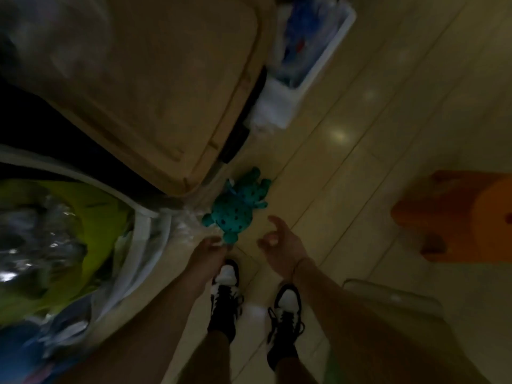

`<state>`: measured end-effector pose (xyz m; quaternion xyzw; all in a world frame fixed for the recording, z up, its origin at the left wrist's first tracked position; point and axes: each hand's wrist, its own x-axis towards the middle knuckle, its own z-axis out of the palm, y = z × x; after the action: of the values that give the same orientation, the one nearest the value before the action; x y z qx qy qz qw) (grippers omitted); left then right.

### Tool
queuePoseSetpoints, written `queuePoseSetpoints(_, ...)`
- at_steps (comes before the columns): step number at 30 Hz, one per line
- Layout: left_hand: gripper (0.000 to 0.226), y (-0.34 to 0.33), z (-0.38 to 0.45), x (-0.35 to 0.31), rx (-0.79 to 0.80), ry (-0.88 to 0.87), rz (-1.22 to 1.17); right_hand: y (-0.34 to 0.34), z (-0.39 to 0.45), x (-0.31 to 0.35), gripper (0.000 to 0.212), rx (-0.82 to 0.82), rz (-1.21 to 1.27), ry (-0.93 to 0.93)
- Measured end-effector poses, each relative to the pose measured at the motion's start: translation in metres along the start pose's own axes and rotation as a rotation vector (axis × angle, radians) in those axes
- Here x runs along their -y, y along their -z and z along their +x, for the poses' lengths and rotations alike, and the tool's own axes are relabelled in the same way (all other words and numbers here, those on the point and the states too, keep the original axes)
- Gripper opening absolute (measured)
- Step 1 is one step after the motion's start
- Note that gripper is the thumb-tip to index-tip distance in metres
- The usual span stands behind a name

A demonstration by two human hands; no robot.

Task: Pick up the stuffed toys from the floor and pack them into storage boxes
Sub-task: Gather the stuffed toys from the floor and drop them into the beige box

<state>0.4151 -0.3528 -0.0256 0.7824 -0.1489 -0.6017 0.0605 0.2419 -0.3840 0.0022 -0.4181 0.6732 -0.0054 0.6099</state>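
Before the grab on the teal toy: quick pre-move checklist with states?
1. Teal toy on the floor, in view, in front of both hands: ok.
2. Left hand at the toy's near end: ok. Whether it already pinches the toy: cannot tell, blurred.
3. Right hand free, fingers loosely curled, holding nothing, apart from the toy: ok.
4. Toy clear of neighbours: not ok, it lies against the clear plastic bag and close to the beige box.
5. Shoes off the toy: ok, they stand behind it.
6. Open box to drop it into: cannot tell; the white bin already holds things.
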Motion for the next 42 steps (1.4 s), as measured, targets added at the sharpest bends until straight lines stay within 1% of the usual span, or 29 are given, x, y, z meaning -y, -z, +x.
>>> queuePoseSetpoints(4,0.068,-0.027,0.094,0.019,0.063,-0.080,0.280,-0.025,0.079,-0.030,0.059,-0.003,0.023,-0.009)
queuePoseSetpoints(6,0.077,-0.042,0.134,0.023,0.049,-0.046,0.317,-0.035,0.113,-0.050,0.058,-0.007,0.029,-0.024)
queuePoseSetpoints(8,0.085,-0.055,0.171,0.029,0.021,0.051,0.348,-0.043,0.139,-0.072,0.057,-0.017,0.038,-0.044)
queuePoseSetpoints(9,0.084,-0.061,0.186,0.034,0.021,0.121,0.334,-0.048,0.148,-0.083,0.056,-0.021,0.045,-0.056)
queuePoseSetpoints(10,0.077,-0.065,0.198,0.037,0.028,0.163,0.275,-0.052,0.154,-0.093,0.055,-0.020,0.050,-0.069)
queuePoseSetpoints(11,0.059,-0.069,0.208,0.042,0.027,0.181,0.187,-0.056,0.157,-0.103,0.053,-0.015,0.049,-0.081)
queuePoseSetpoints(12,0.032,-0.072,0.213,0.046,0.011,0.178,0.136,-0.059,0.157,-0.112,0.052,-0.003,0.040,-0.094)
queuePoseSetpoints(13,0.014,-0.073,0.215,0.048,-0.030,0.149,0.124,-0.061,0.155,-0.120,0.050,0.011,0.032,-0.103)
queuePoseSetpoints(14,0.018,-0.073,0.216,0.050,-0.064,0.102,0.163,-0.062,0.151,-0.126,0.049,0.023,0.023,-0.111)
queuePoseSetpoints(16,0.028,-0.068,0.202,0.049,-0.076,0.012,0.338,-0.058,0.135,-0.129,0.050,0.029,-0.031,-0.111)
queuePoseSetpoints(18,0.049,-0.061,0.172,0.044,-0.095,-0.025,0.489,-0.049,0.113,-0.124,0.058,0.008,-0.167,-0.066)
queuePoseSetpoints(19,0.052,-0.055,0.151,0.041,-0.091,-0.036,0.536,-0.041,0.098,-0.116,0.063,0.000,-0.264,-0.026)
queuePoseSetpoints(22,0.046,-0.036,0.072,0.023,-0.007,-0.042,0.618,-0.011,0.036,-0.081,0.076,-0.028,-0.532,0.095)
queuePoseSetpoints(24,0.040,-0.019,0.005,0.008,0.096,0.000,0.638,0.012,-0.017,-0.055,0.087,-0.002,-0.694,0.157)
queuePoseSetpoints(25,0.042,-0.011,-0.031,0.002,0.153,0.012,0.635,0.023,-0.044,-0.043,0.092,0.025,-0.759,0.182)
queuePoseSetpoints(27,0.050,0.003,-0.112,-0.017,0.266,-0.030,0.584,0.052,-0.101,-0.023,0.101,0.104,-0.830,0.210)
queuePoseSetpoints(28,0.042,0.009,-0.150,-0.026,0.305,-0.077,0.547,0.065,-0.128,-0.017,0.106,0.155,-0.857,0.212)
queuePoseSetpoints(29,0.029,0.013,-0.188,-0.036,0.327,-0.114,0.541,0.078,-0.156,-0.012,0.111,0.203,-0.885,0.206)
queuePoseSetpoints(30,0.028,0.018,-0.223,-0.046,0.360,-0.143,0.544,0.090,-0.183,-0.008,0.116,0.220,-0.892,0.206)
queuePoseSetpoints(31,0.034,0.020,-0.256,-0.054,0.392,-0.165,0.532,0.100,-0.209,-0.006,0.118,0.201,-0.879,0.219)
queuePoseSetpoints(33,0.037,0.020,-0.313,-0.064,0.440,-0.221,0.466,0.112,-0.259,-0.003,0.113,0.081,-0.847,0.280)
queuePoseSetpoints(35,0.036,0.016,-0.356,-0.066,0.418,-0.303,0.361,0.117,-0.301,-0.006,0.104,-0.091,-0.786,0.313)
queuePoseSetpoints(36,0.035,0.012,-0.372,-0.066,0.396,-0.362,0.278,0.118,-0.317,-0.010,0.099,-0.167,-0.705,0.303)
queuePoseSetpoints(37,0.035,0.008,-0.386,-0.065,0.367,-0.426,0.175,0.120,-0.333,-0.013,0.095,-0.234,-0.584,0.283)
queuePoseSetpoints(39,0.035,0.000,-0.407,-0.057,0.301,-0.529,-0.037,0.120,-0.355,-0.026,0.082,-0.322,-0.249,0.256)
queuePoseSetpoints(40,0.036,-0.004,-0.410,-0.047,0.257,-0.583,-0.086,0.117,-0.365,-0.034,0.075,-0.341,-0.056,0.251)
queuePoseSetpoints(42,0.039,-0.013,-0.416,-0.018,0.132,-0.691,-0.031,0.112,-0.385,-0.049,0.067,-0.354,0.275,0.260)
